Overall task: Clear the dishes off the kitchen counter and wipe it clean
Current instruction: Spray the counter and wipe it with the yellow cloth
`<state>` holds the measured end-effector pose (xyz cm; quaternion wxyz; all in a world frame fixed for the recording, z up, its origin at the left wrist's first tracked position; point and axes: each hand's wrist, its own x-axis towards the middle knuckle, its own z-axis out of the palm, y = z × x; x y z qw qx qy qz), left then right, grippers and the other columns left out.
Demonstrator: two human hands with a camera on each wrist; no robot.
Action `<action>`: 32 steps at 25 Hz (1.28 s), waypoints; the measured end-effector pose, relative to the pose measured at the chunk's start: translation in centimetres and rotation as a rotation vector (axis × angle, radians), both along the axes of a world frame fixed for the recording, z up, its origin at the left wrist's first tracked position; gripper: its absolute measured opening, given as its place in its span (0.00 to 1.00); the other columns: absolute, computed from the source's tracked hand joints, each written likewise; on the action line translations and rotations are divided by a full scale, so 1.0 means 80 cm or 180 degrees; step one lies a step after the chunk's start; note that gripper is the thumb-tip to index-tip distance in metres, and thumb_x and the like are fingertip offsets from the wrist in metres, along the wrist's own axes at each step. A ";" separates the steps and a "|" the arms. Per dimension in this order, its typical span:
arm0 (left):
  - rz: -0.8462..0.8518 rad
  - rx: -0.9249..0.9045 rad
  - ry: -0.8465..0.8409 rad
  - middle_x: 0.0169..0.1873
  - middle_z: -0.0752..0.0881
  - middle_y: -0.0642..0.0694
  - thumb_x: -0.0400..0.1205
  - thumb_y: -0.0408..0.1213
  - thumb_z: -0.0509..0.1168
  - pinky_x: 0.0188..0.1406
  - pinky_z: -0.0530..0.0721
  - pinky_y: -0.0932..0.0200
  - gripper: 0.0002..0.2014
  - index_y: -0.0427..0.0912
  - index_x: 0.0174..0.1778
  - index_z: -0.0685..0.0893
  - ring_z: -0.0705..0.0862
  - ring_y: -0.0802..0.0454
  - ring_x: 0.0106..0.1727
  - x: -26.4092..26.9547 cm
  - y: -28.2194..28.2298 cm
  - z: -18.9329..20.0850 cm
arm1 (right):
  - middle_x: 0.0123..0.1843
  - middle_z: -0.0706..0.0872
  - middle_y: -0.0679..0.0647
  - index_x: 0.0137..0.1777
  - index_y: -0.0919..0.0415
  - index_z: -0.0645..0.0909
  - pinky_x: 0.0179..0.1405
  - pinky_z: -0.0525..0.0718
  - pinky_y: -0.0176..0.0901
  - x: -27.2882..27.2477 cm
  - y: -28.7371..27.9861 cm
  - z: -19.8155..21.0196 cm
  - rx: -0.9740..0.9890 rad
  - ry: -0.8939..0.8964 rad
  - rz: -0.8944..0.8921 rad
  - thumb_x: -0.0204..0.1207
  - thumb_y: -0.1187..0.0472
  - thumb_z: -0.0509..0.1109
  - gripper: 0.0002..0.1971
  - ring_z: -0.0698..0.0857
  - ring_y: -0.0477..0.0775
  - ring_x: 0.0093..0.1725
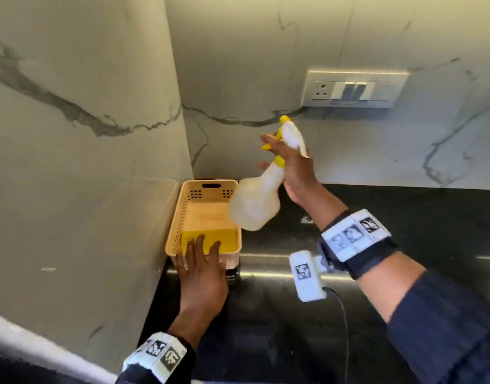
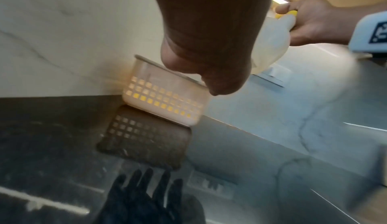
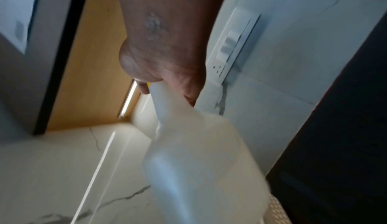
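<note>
A white spray bottle (image 1: 253, 206) with a yellow trigger hangs tilted in the air, its body over the right edge of a tan perforated basket (image 1: 177, 225). My right hand (image 1: 292, 167) grips it by the neck; the right wrist view shows the same hold on the bottle (image 3: 199, 153). The basket stands in the corner of the black counter (image 1: 404, 217). A yellow cloth (image 1: 227, 239) lies flat at its near end. My left hand (image 1: 203, 256) reaches over the near rim, fingers straight and resting on the cloth. In the left wrist view my palm (image 2: 199, 53) hides the fingers above the basket (image 2: 163, 98).
A marble side wall (image 1: 85, 162) stands tight against the basket's left. The marble backsplash behind carries a socket and switch panel (image 1: 354, 88). The glossy black counter stretches away to the right and toward me.
</note>
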<state>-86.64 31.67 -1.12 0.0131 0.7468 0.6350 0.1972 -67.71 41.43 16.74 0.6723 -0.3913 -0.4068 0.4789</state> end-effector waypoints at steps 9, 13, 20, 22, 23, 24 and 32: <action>-0.0919 -0.1808 0.0888 0.84 0.29 0.41 0.76 0.75 0.31 0.81 0.29 0.42 0.46 0.50 0.85 0.34 0.22 0.48 0.77 0.086 -0.073 -0.061 | 0.41 0.87 0.63 0.54 0.69 0.81 0.37 0.90 0.62 0.124 -0.136 -0.124 -0.2174 -0.0760 -0.0281 0.74 0.67 0.72 0.10 0.86 0.57 0.45; -0.0879 -0.2064 0.0780 0.83 0.27 0.45 0.82 0.70 0.41 0.80 0.27 0.43 0.42 0.52 0.85 0.32 0.22 0.52 0.77 0.086 -0.069 -0.060 | 0.28 0.81 0.63 0.40 0.67 0.77 0.28 0.87 0.47 0.133 -0.145 -0.126 -0.2348 -0.0611 -0.0327 0.78 0.63 0.69 0.09 0.88 0.63 0.36; -0.0664 -0.1876 0.0506 0.85 0.33 0.44 0.86 0.62 0.47 0.81 0.31 0.42 0.37 0.52 0.86 0.39 0.31 0.44 0.85 0.097 -0.085 -0.062 | 0.32 0.83 0.64 0.40 0.63 0.79 0.30 0.87 0.48 0.178 -0.257 -0.149 -0.2348 -0.0402 -0.0104 0.78 0.59 0.71 0.09 0.91 0.65 0.46; -0.0593 -0.1656 0.0381 0.86 0.39 0.40 0.89 0.52 0.49 0.82 0.36 0.40 0.32 0.49 0.87 0.45 0.36 0.41 0.86 0.116 -0.097 -0.063 | 0.37 0.86 0.64 0.50 0.58 0.82 0.31 0.88 0.53 0.195 -0.314 -0.172 -0.2372 -0.0165 -0.0240 0.78 0.62 0.71 0.03 0.91 0.64 0.51; -0.0615 -0.1490 0.0285 0.87 0.42 0.40 0.89 0.47 0.50 0.84 0.39 0.39 0.30 0.47 0.87 0.49 0.39 0.41 0.86 0.128 -0.103 -0.063 | 0.38 0.87 0.64 0.55 0.54 0.82 0.32 0.89 0.55 0.203 -0.340 -0.184 -0.2347 -0.0071 -0.0290 0.77 0.63 0.72 0.08 0.91 0.62 0.51; -0.0704 -0.1351 0.0231 0.87 0.46 0.40 0.89 0.45 0.52 0.85 0.42 0.40 0.29 0.46 0.86 0.53 0.41 0.41 0.87 0.143 -0.108 -0.060 | 0.35 0.85 0.62 0.57 0.51 0.81 0.32 0.89 0.56 0.209 -0.364 -0.193 -0.2349 0.0008 -0.0330 0.77 0.63 0.72 0.11 0.91 0.61 0.49; -0.1435 -0.1449 0.0260 0.86 0.53 0.39 0.82 0.60 0.62 0.84 0.53 0.40 0.38 0.46 0.84 0.60 0.51 0.40 0.86 0.288 -0.087 -0.043 | 0.33 0.83 0.63 0.61 0.51 0.80 0.32 0.87 0.52 0.296 -0.489 -0.212 -0.2209 0.0516 -0.0964 0.77 0.60 0.73 0.14 0.90 0.70 0.52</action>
